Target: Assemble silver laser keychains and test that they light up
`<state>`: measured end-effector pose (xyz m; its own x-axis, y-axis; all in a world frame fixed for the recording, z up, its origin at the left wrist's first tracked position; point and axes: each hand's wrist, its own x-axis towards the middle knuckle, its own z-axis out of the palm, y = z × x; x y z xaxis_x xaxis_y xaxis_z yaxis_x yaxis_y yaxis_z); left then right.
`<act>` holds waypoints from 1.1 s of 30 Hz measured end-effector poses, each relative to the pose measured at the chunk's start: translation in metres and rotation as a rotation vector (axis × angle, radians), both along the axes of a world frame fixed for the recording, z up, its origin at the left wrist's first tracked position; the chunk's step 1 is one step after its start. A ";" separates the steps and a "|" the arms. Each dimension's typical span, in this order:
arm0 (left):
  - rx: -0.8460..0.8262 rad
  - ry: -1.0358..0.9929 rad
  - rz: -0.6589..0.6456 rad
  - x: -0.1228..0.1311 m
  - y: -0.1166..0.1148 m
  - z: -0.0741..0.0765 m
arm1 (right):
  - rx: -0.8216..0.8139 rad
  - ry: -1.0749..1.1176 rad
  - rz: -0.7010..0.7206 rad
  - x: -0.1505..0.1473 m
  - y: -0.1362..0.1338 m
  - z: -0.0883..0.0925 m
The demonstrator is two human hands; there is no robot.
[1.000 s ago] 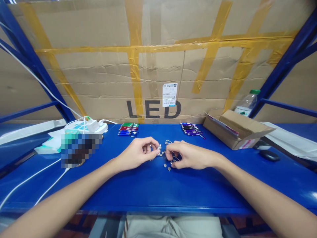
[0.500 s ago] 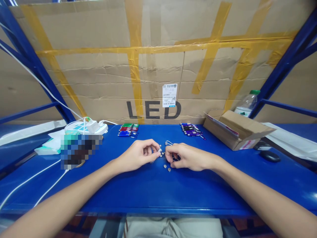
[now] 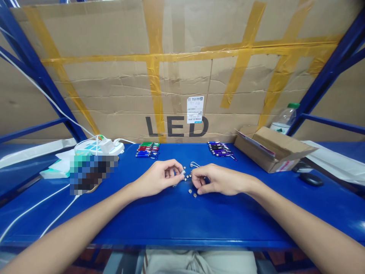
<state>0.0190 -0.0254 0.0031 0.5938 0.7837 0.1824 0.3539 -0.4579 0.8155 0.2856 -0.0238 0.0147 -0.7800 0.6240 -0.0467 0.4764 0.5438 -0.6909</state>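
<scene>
My left hand (image 3: 164, 177) hovers low over the blue table, thumb and forefinger pinched on a small silvery piece (image 3: 183, 172) whose kind is too small to make out. Just to the right, my right hand (image 3: 215, 179) is curled, thumb close to the forefinger; anything between the tips is hidden. Several small round silver button cells lie between the hands, among them a cell (image 3: 189, 191) and another cell (image 3: 195, 195) beside the right thumb. Behind the right fingers a silver wire clip (image 3: 195, 164) shows in part.
Green, red and blue metal pens or small torches (image 3: 147, 149) lie in rows at the back; purple and black ones (image 3: 221, 149) lie right of them. An opened cardboard box (image 3: 273, 148), a black mouse-like object (image 3: 311, 179) and a bottle (image 3: 285, 118) stand right. A power strip (image 3: 98, 146) with cables is left.
My right hand has shifted slightly right and up, so more of the button cells show between the hands. The left hand stays nearly in place, still pinching the small silvery piece.
</scene>
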 end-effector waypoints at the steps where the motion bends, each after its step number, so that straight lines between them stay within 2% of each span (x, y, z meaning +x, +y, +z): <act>1: -0.008 -0.003 -0.003 0.000 0.000 -0.001 | 0.023 0.018 -0.029 0.000 0.000 0.000; 5: -0.040 -0.015 -0.025 0.000 0.002 -0.003 | 0.092 0.009 -0.099 -0.003 -0.005 0.004; 13: -0.084 -0.019 -0.035 -0.001 0.004 -0.005 | 0.101 -0.124 -0.005 -0.005 -0.008 0.002; 20: -0.082 -0.015 -0.047 -0.004 0.004 -0.001 | 0.131 -0.106 -0.027 -0.004 -0.007 0.000; 25: -0.076 0.018 -0.074 -0.006 0.005 0.004 | 0.065 -0.018 0.008 -0.007 -0.010 -0.001; 33: -0.120 0.001 -0.095 -0.008 0.008 0.000 | 0.083 0.023 0.026 -0.010 -0.011 -0.002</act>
<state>0.0107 -0.0171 0.0034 0.6662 0.7403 0.0901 0.3144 -0.3884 0.8662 0.2754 -0.0347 0.0124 -0.7964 0.6043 0.0221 0.4459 0.6115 -0.6537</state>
